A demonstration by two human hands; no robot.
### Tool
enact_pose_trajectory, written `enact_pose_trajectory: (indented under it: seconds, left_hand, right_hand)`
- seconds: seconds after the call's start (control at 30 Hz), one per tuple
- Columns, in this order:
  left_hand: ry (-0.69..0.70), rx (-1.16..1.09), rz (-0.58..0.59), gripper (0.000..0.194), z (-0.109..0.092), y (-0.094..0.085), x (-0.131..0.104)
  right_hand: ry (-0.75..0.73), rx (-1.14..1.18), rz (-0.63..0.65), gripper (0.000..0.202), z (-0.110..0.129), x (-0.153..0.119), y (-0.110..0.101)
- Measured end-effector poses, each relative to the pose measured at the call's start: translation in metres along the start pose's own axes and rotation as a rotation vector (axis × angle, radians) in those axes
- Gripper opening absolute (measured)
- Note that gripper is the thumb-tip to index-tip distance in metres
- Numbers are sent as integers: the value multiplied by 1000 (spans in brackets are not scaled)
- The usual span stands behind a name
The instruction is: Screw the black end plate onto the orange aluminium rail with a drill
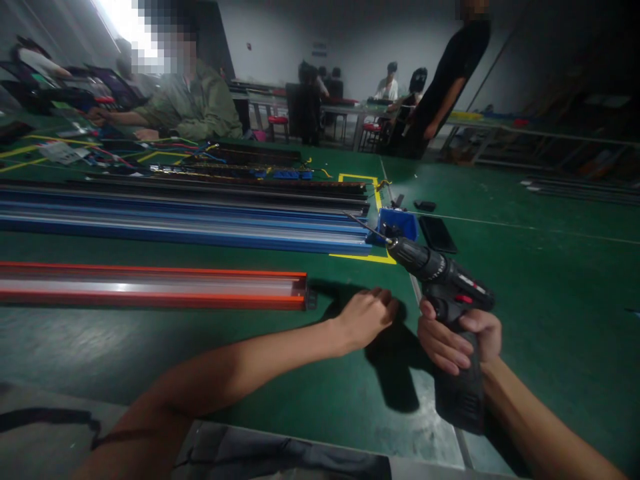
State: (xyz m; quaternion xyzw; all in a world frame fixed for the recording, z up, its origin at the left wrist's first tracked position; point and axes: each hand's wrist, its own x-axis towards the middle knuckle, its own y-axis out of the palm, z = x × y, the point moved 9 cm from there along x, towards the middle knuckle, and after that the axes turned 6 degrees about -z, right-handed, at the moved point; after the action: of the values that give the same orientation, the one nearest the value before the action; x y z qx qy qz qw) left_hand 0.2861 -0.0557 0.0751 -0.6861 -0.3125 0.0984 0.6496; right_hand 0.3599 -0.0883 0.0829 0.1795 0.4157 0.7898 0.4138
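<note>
While the right hand (447, 343) wraps the drill (450, 283), its bit (370, 229) aimed left and away, the left hand (367, 319) curls knuckles-up, fingertips hidden; can't tell whether they hold anything. Just left of that nearer hand lies the orange rail (150, 287), running left-right, far end out of frame. Beyond: blue rails (200, 223), then a bin (414, 226), contents murky.

No lettering legible (label (473, 285) on drill (447, 283) blurred).
</note>
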Motion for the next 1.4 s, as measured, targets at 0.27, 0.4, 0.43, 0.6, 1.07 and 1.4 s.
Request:
enact_pose_trajectory:
  seconds: [0.27, 0.4, 0.43, 0.6, 1.07, 1.4]
  left_hand:
    - [-219, 69, 43, 25, 41, -5, 5]
    - [-154, 141, -11, 30, 24, -8, -6]
    - [-125, 180, -55, 30, 17, -12, -12]
    - [117, 324, -224, 39, 7, -49, -60]
    - [-9, 84, 96, 35, 120, -56, -108]
    - [-103, -93, 125, 29, 147, -63, -110]
  right_hand:
    - [22, 33, 4, 41, -14, 12, -9]
    - [54, -6, -39, 36, -22, 16, -20]
    - [60, -19, -53, 35, -23, 17, -23]
    - [38, -5, -62, 37, -20, 18, -26]
    - [65, -31, -95, 44, -15, 45, -15]
    - [137, 62, -82, 31, -29, 55, -36]
